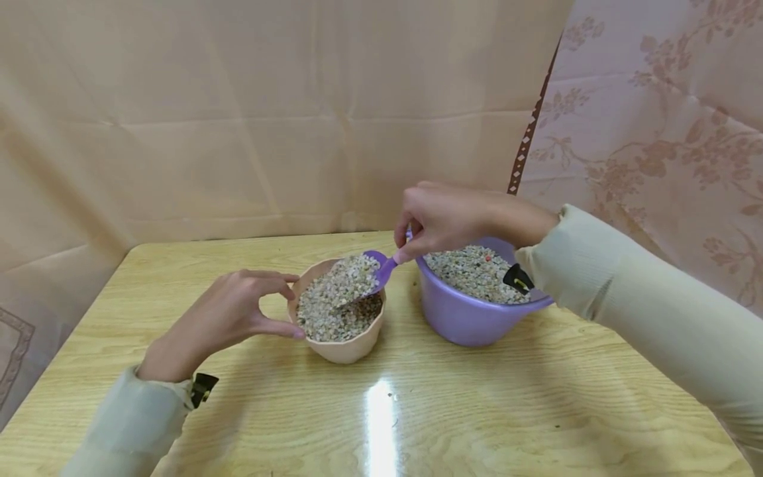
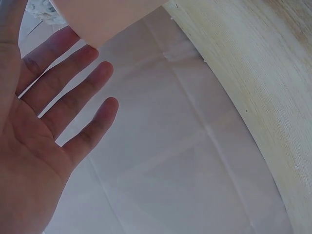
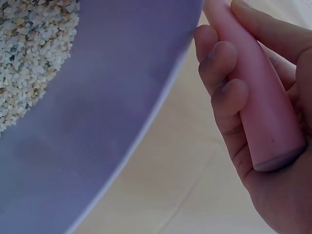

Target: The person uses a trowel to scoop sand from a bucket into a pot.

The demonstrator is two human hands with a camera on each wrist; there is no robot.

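Wooden tabletop [image 1: 489,411], pale grain with a glare streak near the front edge, backed by creased beige cloth [image 1: 238,119] and a flowered curtain [image 1: 667,132] at the right.

On its right half, a purple tub [image 1: 471,318] filled with pale gravel [image 1: 471,268]; seen close in the right wrist view as a broad purple wall [image 3: 97,136] with gravel [image 3: 34,58] at upper left.

Just left of the tub, apart from it, a small beige bowl [image 1: 346,348] heaped with the same gravel.

Above the bowl's far rim, tilted, a purple scoop [image 1: 372,271] loaded with gravel, blade over the bowl, handle rising toward the tub.

Right hand [image 1: 444,218] above the gap between bowl and tub, fingers [image 3: 224,73] curled round the scoop handle [image 3: 258,102] and clamped on it.

Left hand [image 1: 229,315] beside the bowl's left wall, thumb and forefinger touching it in a loose C, remaining fingers [image 2: 73,92] straight and spread apart.
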